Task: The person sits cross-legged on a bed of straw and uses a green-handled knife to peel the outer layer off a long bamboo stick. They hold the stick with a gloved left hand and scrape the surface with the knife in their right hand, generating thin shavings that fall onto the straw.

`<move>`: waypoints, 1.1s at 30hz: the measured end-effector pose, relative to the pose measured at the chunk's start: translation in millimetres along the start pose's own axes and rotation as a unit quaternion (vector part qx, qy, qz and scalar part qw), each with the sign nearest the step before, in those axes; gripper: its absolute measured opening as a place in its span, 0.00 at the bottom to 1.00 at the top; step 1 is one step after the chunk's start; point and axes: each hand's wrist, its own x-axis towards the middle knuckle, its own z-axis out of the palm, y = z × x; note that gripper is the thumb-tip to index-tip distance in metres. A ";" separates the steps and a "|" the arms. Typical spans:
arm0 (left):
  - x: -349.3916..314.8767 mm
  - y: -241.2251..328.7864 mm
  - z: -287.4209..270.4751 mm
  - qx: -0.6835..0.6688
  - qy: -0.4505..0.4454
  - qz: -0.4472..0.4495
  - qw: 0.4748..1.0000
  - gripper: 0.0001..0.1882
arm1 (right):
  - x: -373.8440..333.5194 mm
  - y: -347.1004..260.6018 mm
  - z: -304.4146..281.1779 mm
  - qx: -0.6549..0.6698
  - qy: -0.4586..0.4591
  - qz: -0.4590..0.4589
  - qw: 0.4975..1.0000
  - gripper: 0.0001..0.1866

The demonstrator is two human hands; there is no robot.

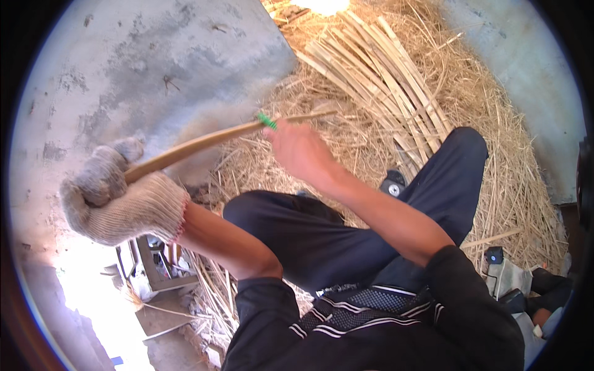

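My left hand, in a grey knitted glove, is closed around one end of a long, slightly curved bamboo strip. The strip slants up to the right, and its thinner far end passes beyond my other hand over the straw-like shavings. My right hand is bare and closed at the strip's middle. A small tool with a green end sticks out of that fist across the strip. The rest of the tool is hidden by the fingers, so its kind cannot be made out.
Split bamboo strips lie in a bundle ahead on a thick bed of shavings. My bent legs are below my forearms. A pale wall stands at left, a wooden frame at lower left, and cloth items at lower right.
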 end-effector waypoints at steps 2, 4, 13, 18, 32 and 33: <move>-2.6 0.2 8.4 -0.028 0.030 -0.029 0.999 0.20 | -18.6 -20.8 -5.9 0.019 0.022 -0.103 0.994 0.16; -4.2 4.4 6.1 -0.019 0.064 -0.044 0.997 0.21 | -34.1 -14.9 2.5 0.044 -0.003 -0.096 0.994 0.16; 8.5 -3.4 -0.1 0.009 0.071 -0.031 0.997 0.18 | -11.7 -13.5 -9.6 -0.011 -0.074 -0.013 0.997 0.20; -5.8 2.2 10.8 -0.024 0.076 -0.063 0.995 0.18 | -4.0 73.9 14.6 -0.087 -0.069 0.108 0.988 0.21; -6.1 -0.2 7.0 -0.077 0.037 -0.085 0.993 0.19 | 1.5 72.1 14.0 0.155 -0.098 0.167 0.969 0.24; -1.3 3.1 -2.5 -0.051 0.027 -0.068 0.996 0.19 | 2.7 48.4 3.6 0.245 -0.118 0.180 0.945 0.25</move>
